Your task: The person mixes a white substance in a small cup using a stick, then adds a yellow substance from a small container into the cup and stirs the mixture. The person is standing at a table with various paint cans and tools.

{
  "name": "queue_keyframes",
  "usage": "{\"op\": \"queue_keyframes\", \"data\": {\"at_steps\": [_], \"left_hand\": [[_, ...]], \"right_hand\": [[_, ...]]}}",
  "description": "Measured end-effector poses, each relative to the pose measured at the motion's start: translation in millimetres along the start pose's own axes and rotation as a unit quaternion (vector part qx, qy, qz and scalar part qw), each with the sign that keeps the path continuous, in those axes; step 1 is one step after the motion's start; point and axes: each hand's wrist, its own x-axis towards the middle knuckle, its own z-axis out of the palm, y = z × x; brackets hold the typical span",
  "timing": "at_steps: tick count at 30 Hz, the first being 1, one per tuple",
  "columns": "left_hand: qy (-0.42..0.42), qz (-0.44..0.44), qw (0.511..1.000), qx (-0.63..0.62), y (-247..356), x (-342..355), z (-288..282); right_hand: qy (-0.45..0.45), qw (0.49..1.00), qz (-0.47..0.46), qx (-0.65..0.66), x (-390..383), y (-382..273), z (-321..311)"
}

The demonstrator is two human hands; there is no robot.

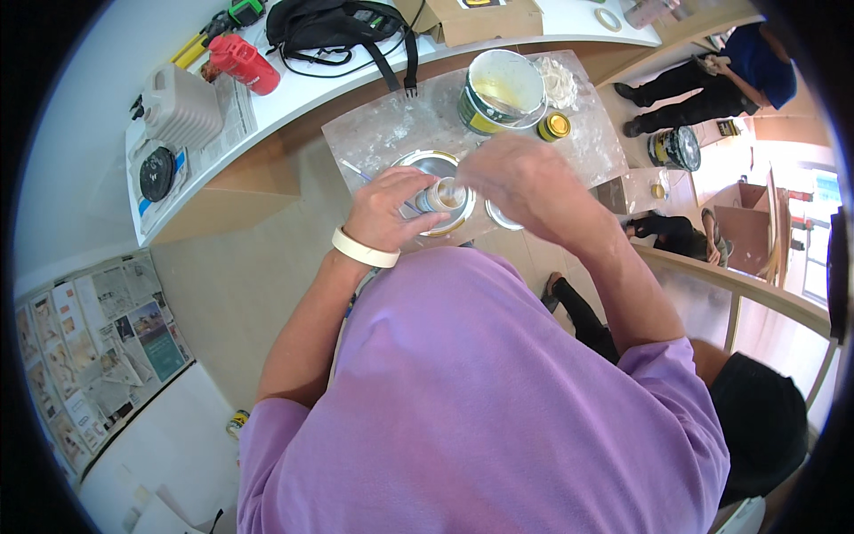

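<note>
My left hand (388, 212) is closed around a small pale jar (439, 196) whose open top faces up and shows something cream-coloured inside. A ring like a roll of masking tape (366, 248) circles my left wrist. Right at the jar's mouth is my right hand (516, 182), smeared by motion, so what its fingers hold cannot be made out. Below the jar sits an open round metal tin (431, 162) with a shiny rim. A thin rod (354, 169) sticks out beside my left hand. To the right, partly under my right hand, lies a white round lid (503, 216).
A paint-stained board (391, 120) holds a large bucket (503, 76), a crumpled white cloth (559, 83) and a small yellow-topped can (553, 126). The white shelf (480, 46) beyond carries a black bag (334, 31), a red bottle (245, 64) and a jerrycan (181, 105). Other people are at the right.
</note>
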Motion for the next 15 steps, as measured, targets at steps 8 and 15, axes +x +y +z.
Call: {"op": "queue_keyframes", "data": {"at_steps": [8,15], "left_hand": [[0.002,0.009,1.000,-0.020,-3.0,-0.9,-5.8],[0.009,0.026,0.999,-0.024,-1.2,-0.3,-11.1]], "right_hand": [[-0.011,1.000,-0.018,-0.018,9.5,-2.9,-8.1],[-0.004,0.999,-0.007,0.053,11.2,-3.5,-4.3]]}}
